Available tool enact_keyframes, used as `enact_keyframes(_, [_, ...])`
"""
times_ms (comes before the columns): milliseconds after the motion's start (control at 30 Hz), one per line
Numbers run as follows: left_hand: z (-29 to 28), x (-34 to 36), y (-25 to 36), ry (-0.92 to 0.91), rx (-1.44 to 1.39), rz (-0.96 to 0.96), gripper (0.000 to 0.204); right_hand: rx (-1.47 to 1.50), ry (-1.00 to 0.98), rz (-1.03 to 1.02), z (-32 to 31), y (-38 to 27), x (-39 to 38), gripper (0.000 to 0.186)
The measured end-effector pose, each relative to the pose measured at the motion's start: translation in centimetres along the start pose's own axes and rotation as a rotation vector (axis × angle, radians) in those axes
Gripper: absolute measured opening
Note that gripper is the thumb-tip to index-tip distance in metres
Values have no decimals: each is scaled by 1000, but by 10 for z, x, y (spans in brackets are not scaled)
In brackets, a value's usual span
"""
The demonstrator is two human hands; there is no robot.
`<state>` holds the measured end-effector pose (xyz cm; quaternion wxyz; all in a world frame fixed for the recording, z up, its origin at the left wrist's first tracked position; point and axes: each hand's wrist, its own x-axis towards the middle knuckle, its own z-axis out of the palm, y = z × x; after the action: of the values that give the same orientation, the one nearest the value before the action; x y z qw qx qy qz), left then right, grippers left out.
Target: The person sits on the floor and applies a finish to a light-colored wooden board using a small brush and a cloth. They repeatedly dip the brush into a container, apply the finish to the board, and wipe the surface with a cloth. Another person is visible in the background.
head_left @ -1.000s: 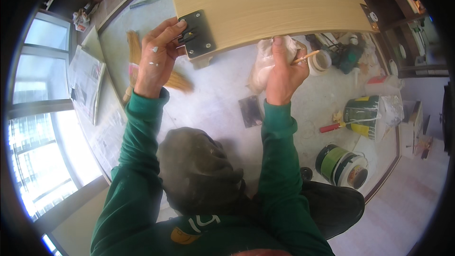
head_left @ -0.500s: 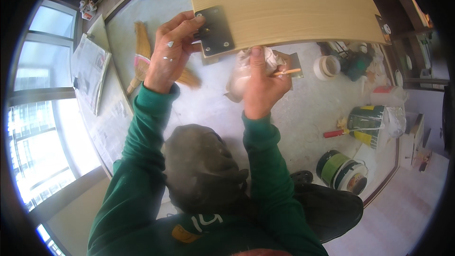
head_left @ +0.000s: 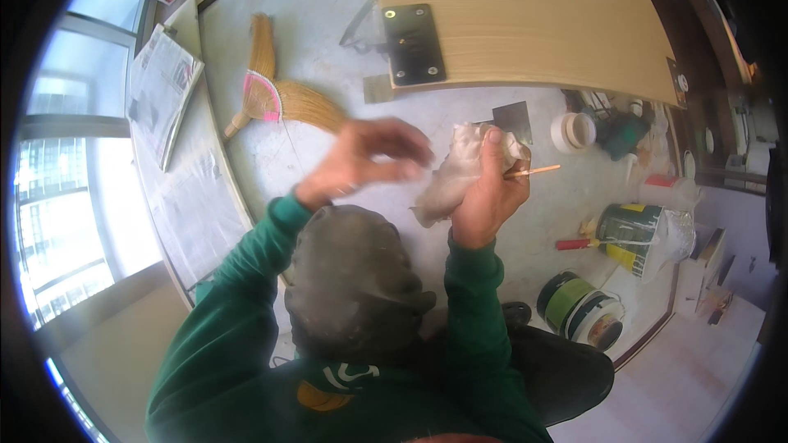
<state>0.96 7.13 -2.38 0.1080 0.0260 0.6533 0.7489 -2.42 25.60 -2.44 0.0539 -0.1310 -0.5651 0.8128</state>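
Observation:
My right hand [head_left: 490,189] is closed round a crumpled, translucent whitish bag [head_left: 461,166], thumb pressed on its upper part. A thin orange-brown stick [head_left: 538,171] is held in the same hand and juts out to the right; its kind cannot be made out. My left hand [head_left: 365,156], smeared by motion, is in the air left of the bag, thumb and fingers apart and nothing between them. Beyond both hands lies a light wood board [head_left: 525,20]. A black metal plate with corner screws [head_left: 414,44] sits at its near left corner.
A straw broom [head_left: 267,98] lies on the floor at the left, beside paper-covered panels [head_left: 167,98]. To the right are a tape roll [head_left: 573,132], a red-handled tool [head_left: 577,244] and paint buckets [head_left: 565,299]. A dark flat square [head_left: 514,121] lies behind the bag.
My left hand has let go of the black plate and come down and right, toward the bag. My right hand, with bag and stick, has moved right and nearer. The view has shifted.

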Motion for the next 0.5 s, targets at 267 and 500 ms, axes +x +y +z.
enact_keyframes(267, [27,17,6,-92,-125,-49,19,88,-159,147,6,-37,-5,24])
enact_keyframes(500, [52,31,6,2,-137,-5,14,-16,-224,-23,-20,-35,1,28])
